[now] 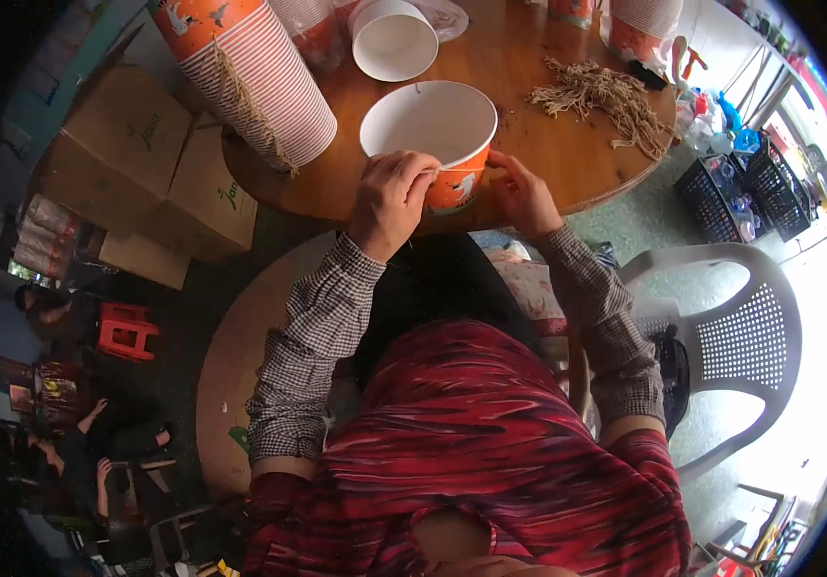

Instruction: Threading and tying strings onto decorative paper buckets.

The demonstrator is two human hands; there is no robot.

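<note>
A large paper bucket (454, 188), white inside and orange with a printed pattern outside, stands tilted at the table's near edge. A thin pale string (463, 170) runs across its front below the rim. My left hand (389, 200) is closed at the bucket's front left, thumb and fingertips pinching the string's left end. At the bucket's right side is my right hand (526, 195), its fingers curled against the wall; what lies between its fingertips is too small to make out. A bit of string also shows at the far rim.
On the wooden table (519, 96) a tall stack of paper buckets (274, 91) leans at left, with strings hanging on it. Another white bucket (395, 43) lies behind. A heap of tan strings (598, 101) is at right. Cardboard boxes (134, 144), a grey chair (740, 337) and black baskets (736, 192) stand around.
</note>
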